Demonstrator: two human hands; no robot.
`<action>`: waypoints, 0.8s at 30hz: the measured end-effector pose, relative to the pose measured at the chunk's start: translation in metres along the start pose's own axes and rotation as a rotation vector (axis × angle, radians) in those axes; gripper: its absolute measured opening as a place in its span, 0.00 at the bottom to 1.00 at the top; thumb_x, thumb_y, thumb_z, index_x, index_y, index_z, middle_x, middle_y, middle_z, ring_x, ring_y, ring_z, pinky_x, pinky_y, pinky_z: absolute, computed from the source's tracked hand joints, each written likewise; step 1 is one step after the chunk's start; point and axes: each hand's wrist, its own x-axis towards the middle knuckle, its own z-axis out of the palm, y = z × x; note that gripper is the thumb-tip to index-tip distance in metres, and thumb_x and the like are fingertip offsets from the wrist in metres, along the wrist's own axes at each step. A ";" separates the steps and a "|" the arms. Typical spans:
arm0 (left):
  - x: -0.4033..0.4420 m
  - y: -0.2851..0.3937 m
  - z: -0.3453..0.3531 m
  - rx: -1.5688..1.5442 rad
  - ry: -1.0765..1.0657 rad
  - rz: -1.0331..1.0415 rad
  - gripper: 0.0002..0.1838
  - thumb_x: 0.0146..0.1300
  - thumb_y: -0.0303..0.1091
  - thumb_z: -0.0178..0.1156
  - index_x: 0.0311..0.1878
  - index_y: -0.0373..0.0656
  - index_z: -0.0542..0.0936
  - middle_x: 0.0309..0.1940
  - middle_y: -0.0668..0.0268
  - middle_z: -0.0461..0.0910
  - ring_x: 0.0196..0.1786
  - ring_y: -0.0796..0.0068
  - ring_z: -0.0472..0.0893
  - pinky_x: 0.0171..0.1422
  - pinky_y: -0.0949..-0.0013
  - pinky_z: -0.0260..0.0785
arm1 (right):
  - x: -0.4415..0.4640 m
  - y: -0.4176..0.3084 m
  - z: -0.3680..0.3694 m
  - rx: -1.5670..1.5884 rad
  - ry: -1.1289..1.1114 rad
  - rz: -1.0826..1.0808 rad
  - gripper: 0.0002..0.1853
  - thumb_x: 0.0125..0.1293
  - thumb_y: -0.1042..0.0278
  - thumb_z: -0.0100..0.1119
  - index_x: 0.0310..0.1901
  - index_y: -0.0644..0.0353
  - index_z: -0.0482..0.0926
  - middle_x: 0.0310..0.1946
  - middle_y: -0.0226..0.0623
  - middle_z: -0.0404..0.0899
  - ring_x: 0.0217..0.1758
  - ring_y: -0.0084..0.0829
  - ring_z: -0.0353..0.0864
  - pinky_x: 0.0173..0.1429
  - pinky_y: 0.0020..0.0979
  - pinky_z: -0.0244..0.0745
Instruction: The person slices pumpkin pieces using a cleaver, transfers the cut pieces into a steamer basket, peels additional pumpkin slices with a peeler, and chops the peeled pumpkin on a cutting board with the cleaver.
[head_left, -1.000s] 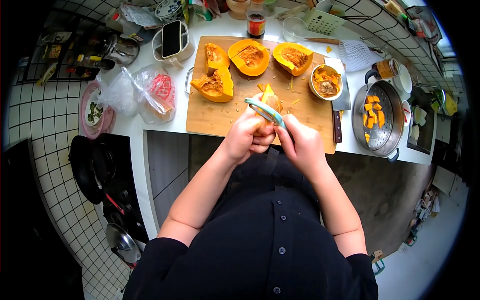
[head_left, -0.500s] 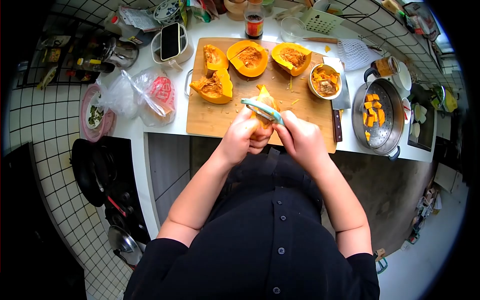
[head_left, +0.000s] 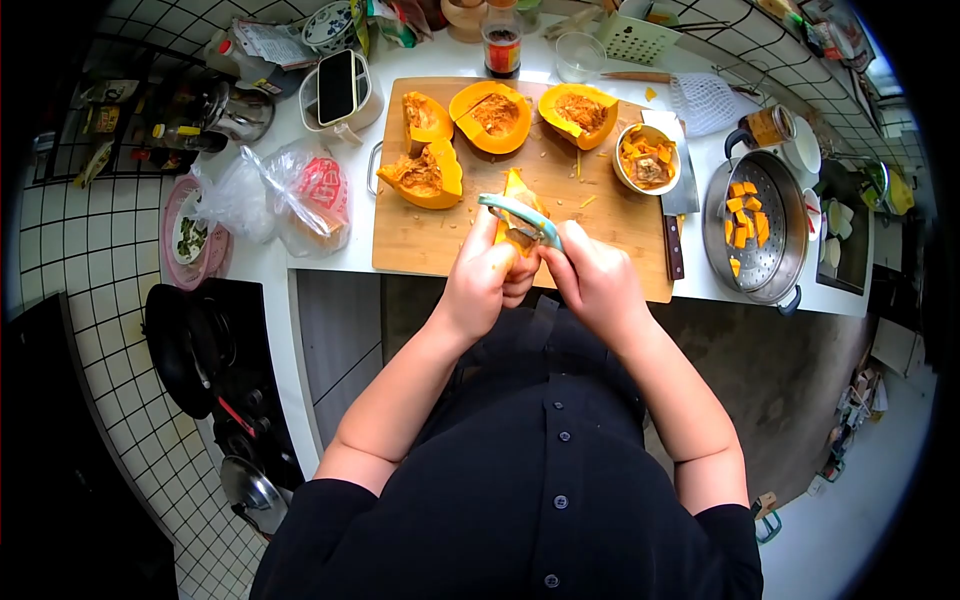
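One orange pumpkin wedge (head_left: 517, 188) clasped in left grip (head_left: 487, 278), pale-green arched peeler (head_left: 546, 228) in right grip (head_left: 597, 278).
Likely firm but slippery, it is best held below the peeler.

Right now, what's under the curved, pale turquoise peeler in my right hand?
Under the peeler is an orange pumpkin piece, held in your left hand. Its pointed end shows beyond the peeler; parts behind the peeler and that hand are covered.
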 end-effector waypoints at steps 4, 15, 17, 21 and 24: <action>-0.003 0.010 -0.009 0.028 -0.097 -0.135 0.18 0.61 0.28 0.38 0.56 0.47 0.62 0.22 0.73 0.61 0.17 0.87 0.54 0.19 0.80 0.44 | 0.004 0.006 -0.010 -0.081 -0.040 -0.070 0.11 0.65 0.62 0.58 0.33 0.57 0.68 0.17 0.40 0.73 0.21 0.42 0.78 0.24 0.38 0.72; -0.001 0.003 0.000 -0.033 -0.038 0.028 0.24 0.58 0.26 0.42 0.59 0.49 0.59 0.22 0.72 0.62 0.17 0.87 0.53 0.18 0.81 0.44 | 0.002 0.006 0.007 -0.031 0.046 -0.013 0.12 0.66 0.60 0.58 0.32 0.57 0.68 0.16 0.40 0.73 0.20 0.42 0.77 0.23 0.38 0.71; -0.002 0.008 -0.005 -0.056 -0.097 -0.033 0.24 0.56 0.26 0.42 0.59 0.49 0.60 0.22 0.72 0.61 0.16 0.87 0.52 0.18 0.81 0.43 | 0.005 0.008 -0.002 -0.088 0.031 -0.053 0.13 0.66 0.60 0.58 0.32 0.57 0.68 0.16 0.40 0.73 0.20 0.41 0.77 0.22 0.38 0.71; -0.003 0.010 0.003 -0.021 -0.009 0.012 0.26 0.55 0.27 0.42 0.60 0.48 0.60 0.20 0.71 0.58 0.15 0.87 0.51 0.17 0.82 0.43 | 0.008 0.006 0.000 -0.090 0.078 -0.053 0.13 0.66 0.60 0.58 0.31 0.57 0.68 0.15 0.39 0.72 0.20 0.40 0.77 0.22 0.37 0.71; -0.003 0.004 0.013 -0.013 0.061 0.136 0.24 0.59 0.25 0.42 0.61 0.45 0.57 0.23 0.72 0.63 0.17 0.88 0.53 0.18 0.81 0.45 | 0.006 0.001 0.009 -0.065 0.102 0.020 0.13 0.66 0.60 0.58 0.31 0.57 0.68 0.15 0.39 0.71 0.19 0.39 0.77 0.22 0.37 0.71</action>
